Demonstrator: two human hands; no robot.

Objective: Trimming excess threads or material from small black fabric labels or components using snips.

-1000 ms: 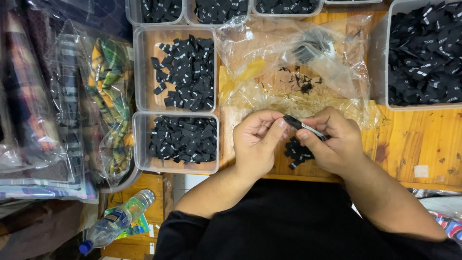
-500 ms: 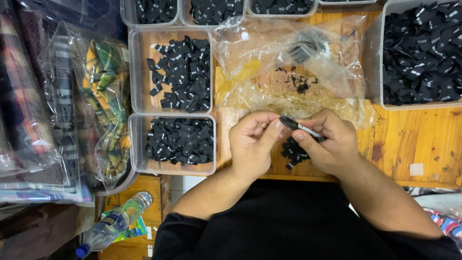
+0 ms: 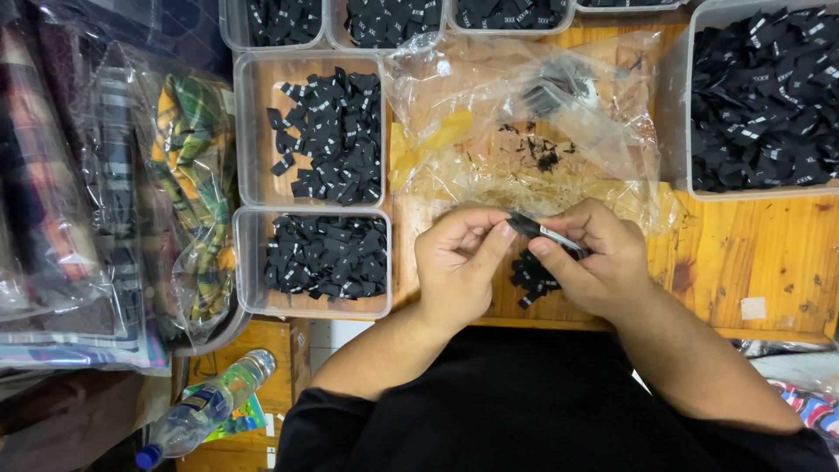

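Note:
My left hand (image 3: 459,262) and my right hand (image 3: 594,258) meet over the front of the wooden table (image 3: 752,253). Between their fingertips they pinch a small stack of black fabric labels (image 3: 535,230) with white marks. A little pile of the same black labels (image 3: 535,275) lies on the table just under the hands, partly hidden by my right hand. Both hands have their fingers curled around the stack.
Clear plastic tubs of black labels stand to the left (image 3: 328,258), (image 3: 328,131), along the back (image 3: 511,13) and at the right (image 3: 760,96). A crumpled clear bag (image 3: 524,131) lies behind the hands. Bagged plaid fabric (image 3: 188,183) and a water bottle (image 3: 205,411) sit left.
The hands stay in the same spot, still holding the label stack; the fingers shift only slightly.

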